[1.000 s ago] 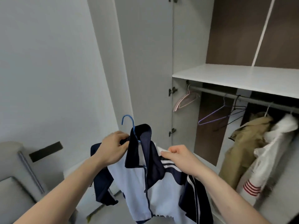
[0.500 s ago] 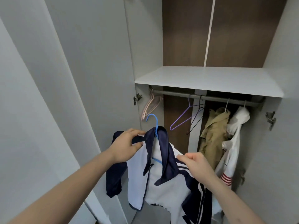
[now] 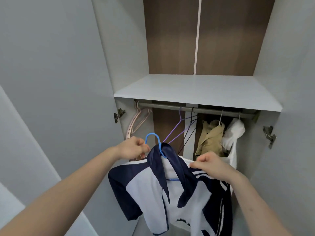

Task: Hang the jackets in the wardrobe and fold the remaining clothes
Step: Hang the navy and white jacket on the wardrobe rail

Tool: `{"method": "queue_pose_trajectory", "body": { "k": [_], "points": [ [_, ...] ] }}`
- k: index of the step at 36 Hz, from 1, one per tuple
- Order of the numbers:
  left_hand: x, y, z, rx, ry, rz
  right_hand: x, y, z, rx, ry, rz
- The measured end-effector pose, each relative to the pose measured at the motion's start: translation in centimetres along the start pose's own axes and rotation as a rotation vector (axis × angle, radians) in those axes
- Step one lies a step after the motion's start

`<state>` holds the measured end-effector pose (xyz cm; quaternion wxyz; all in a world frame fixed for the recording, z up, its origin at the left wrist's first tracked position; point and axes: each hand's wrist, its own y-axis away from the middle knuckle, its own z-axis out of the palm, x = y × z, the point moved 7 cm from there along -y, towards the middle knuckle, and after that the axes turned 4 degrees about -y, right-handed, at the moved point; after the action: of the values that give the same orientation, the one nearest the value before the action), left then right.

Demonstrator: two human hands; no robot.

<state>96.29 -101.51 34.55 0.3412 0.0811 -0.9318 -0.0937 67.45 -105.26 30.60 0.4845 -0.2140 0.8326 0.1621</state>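
The navy-and-white zip jacket [image 3: 170, 189] on its blue wire hanger [image 3: 154, 142], shoulders pinched in the curled grip of the left hand [image 3: 133, 148] and right hand [image 3: 211, 166], seemingly needs its hook lifted onto the grey metal rail [image 3: 163, 106].

jackets [image 3: 170, 198]: 3 | hangers [image 3: 152, 138]: about 7 | hands [image 3: 132, 148]: 2 | shelf [image 3: 196, 89]: 1

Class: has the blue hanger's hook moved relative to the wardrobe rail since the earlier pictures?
Yes. The blue hanger has come nearer the wardrobe rail and now sits below it, just left of the purple hanger.
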Motion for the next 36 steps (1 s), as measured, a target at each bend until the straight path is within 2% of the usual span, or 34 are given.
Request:
{"method": "queue_pose_trajectory", "body": {
  "k": [11,21,27,36],
  "points": [
    [-2.0,-10.1,3.8,-0.082,0.082,-0.132,4.0,-3.9,-3.6,-0.002,0.074,0.098],
    [-1.7,-20.6,8.7,-0.180,-0.033,-0.003,6.5,-6.4,-6.4,0.047,-0.030,0.149],
    [-0.9,-25.1,10.7,-0.247,0.054,0.054,8.2,-8.0,-7.6,0.084,-0.019,0.212],
    [0.3,-28.6,13.7,-0.352,0.175,0.043,11.4,-9.7,-8.8,0.086,-0.022,0.295]
  ]
}}
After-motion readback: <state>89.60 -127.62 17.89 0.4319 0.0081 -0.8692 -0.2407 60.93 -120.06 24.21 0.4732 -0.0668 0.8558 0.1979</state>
